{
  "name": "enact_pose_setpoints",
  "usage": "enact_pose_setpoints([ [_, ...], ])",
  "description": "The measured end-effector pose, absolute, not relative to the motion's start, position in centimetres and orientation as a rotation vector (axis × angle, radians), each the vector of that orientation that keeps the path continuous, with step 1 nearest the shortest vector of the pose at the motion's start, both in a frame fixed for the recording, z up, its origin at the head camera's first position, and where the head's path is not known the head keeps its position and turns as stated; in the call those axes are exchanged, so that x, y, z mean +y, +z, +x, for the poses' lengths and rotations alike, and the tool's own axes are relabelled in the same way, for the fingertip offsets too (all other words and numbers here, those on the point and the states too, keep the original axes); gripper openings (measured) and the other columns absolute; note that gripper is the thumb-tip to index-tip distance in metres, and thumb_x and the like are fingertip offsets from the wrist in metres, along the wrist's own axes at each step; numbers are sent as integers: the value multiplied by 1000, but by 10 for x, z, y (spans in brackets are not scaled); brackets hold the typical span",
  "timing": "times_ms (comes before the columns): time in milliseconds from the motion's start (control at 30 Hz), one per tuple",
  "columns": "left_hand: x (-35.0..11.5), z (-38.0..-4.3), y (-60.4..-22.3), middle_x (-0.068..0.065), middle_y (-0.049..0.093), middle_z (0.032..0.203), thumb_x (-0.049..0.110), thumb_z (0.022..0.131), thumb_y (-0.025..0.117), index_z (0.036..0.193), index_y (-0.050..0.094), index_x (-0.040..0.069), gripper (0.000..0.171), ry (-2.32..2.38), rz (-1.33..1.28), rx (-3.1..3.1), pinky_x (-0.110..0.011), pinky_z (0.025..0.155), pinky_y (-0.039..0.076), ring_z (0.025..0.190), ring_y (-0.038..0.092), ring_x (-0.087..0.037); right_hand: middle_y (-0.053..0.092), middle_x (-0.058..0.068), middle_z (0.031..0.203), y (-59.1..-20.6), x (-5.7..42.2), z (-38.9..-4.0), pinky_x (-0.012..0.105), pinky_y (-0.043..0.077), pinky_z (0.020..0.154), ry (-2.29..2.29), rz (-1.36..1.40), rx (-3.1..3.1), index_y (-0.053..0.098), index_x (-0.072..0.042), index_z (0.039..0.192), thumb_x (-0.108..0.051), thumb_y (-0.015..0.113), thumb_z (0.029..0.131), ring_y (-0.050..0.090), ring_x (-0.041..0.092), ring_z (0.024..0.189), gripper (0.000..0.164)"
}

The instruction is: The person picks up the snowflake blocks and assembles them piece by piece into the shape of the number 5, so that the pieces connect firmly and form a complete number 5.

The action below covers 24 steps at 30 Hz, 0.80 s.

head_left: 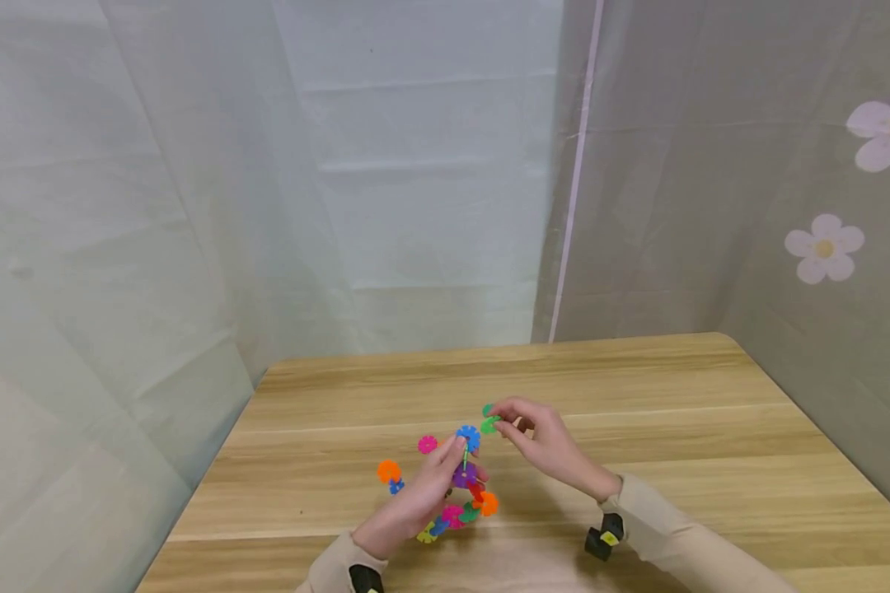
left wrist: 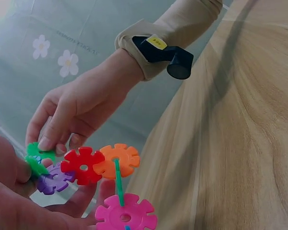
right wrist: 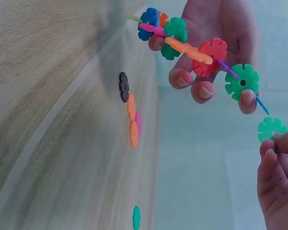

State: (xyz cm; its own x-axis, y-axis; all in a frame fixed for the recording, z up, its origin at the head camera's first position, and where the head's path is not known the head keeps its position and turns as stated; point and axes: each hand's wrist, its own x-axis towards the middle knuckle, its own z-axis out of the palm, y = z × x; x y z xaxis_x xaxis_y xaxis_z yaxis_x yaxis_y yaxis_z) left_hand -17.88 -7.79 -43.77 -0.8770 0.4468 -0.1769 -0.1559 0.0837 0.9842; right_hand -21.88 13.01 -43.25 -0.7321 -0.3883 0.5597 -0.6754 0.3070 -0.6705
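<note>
My left hand [head_left: 424,487] holds a chain of interlocked notched plastic flower discs. The chain includes a blue disc [head_left: 468,436], a purple disc [head_left: 464,474], a red disc [left wrist: 82,166], an orange disc [left wrist: 127,160] and a pink disc [left wrist: 126,216]. The left thumb presses by a green disc [right wrist: 242,81] near the chain's upper end, with the blue one edge-on beyond it. Thumb and fingers of my right hand [head_left: 552,445] pinch a single green disc [right wrist: 271,128], close to that blue disc but apart from it. The right fingers partly cover it.
On the wooden table [head_left: 675,428] lie loose discs: a black one [right wrist: 124,87], orange ones [right wrist: 131,106], a pink one [head_left: 427,445] and a green one [right wrist: 136,218]. Another orange disc [head_left: 389,470] shows left of my left hand; whether it joins the chain I cannot tell. Curtains [head_left: 430,165] surround the table.
</note>
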Motion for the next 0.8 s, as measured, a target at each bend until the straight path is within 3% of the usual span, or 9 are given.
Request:
enact_pose_setpoints([
  [100,-78,-179,-438,-1,65,99,53,102,29,120,47,15,46,1831,281,1944,-76,98,24,98,60,-20,70,3,85,-431,130,-219,22,49,52,1400,997,-2262,68,-12,106,-6,62,93,56,7,63,15],
  [333,-78,-179,-437,1,65,96,52,102,30,116,48,15,44,1837,278,1935,-65,97,34,97,62,-19,70,4,87,-431,129,-219,24,53,52,1442,1020,-2231,67,-10,105,-4,63,92,59,2,68,15],
  [533,-77,-179,-435,0,64,97,51,103,32,114,48,15,41,1848,281,1907,-54,94,39,96,60,-19,71,6,90,-431,128,-218,34,57,54,1499,1021,-2226,67,-9,105,-4,62,93,63,4,72,14],
  [800,-77,-178,-433,2,65,96,51,103,32,114,49,14,43,1856,291,1892,-65,100,30,99,61,-21,72,9,89,-433,128,-217,30,57,55,1524,1030,-2184,67,-6,104,-2,61,93,64,5,74,13],
])
